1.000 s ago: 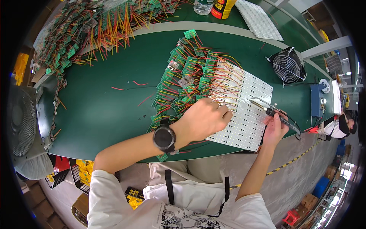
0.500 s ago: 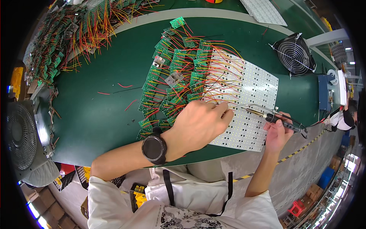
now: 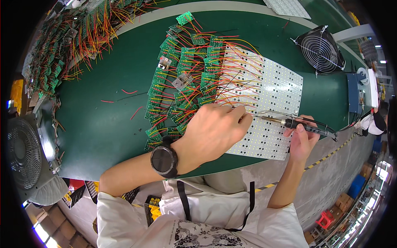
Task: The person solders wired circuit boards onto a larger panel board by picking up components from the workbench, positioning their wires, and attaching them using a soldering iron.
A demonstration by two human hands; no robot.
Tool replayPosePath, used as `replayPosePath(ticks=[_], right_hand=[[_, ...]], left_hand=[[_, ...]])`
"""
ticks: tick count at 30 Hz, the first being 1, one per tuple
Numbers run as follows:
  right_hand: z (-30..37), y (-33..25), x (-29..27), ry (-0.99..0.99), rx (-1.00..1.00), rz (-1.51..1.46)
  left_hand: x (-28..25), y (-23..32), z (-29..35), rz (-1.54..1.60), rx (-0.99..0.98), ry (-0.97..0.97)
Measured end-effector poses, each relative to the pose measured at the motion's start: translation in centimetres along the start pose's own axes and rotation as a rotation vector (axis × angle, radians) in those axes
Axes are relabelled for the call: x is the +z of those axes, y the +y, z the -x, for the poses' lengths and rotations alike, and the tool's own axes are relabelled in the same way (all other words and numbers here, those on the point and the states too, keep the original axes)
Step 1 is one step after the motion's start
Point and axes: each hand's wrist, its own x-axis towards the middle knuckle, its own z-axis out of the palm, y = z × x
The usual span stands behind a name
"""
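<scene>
White panel (image 3: 269,140) | partly under our left hand (image 3: 218,129), grip hidden | our right hand (image 3: 303,139) grips soldering iron (image 3: 292,124), tip leftward

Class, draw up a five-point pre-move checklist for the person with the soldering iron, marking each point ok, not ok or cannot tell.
1. Soldering iron held by its handle in the right hand: ok.
2. Wide gap between the iron's tip and the left hand: not ok; they look very close.
3. Wire secure in the left fingertips: cannot tell; the hand hides them.
4. Table free of stray wire pieces: not ok; red pieces lie left of the green circuit boards.
5. Black fan running: cannot tell from a still picture.
</scene>
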Motion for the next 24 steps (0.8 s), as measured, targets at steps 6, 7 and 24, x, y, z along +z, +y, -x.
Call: replayPosePath(ticks=[6,7,24], right_hand=[[-0.1,0.1,-0.1,0.054,-0.003,-0.091],[-0.1,0.0,-0.2,0.057,-0.006,-0.088],[0.0,0.1,-0.2,0.012,0.024,-0.042]], left_hand=[[-1.9,0.8,-0.2,0.161,0.024,0.077],[-2.3,1.0,0.0,0.256,-0.014,0.003],[0.9,0.5,0.2,0.175,-0.133,0.065]])
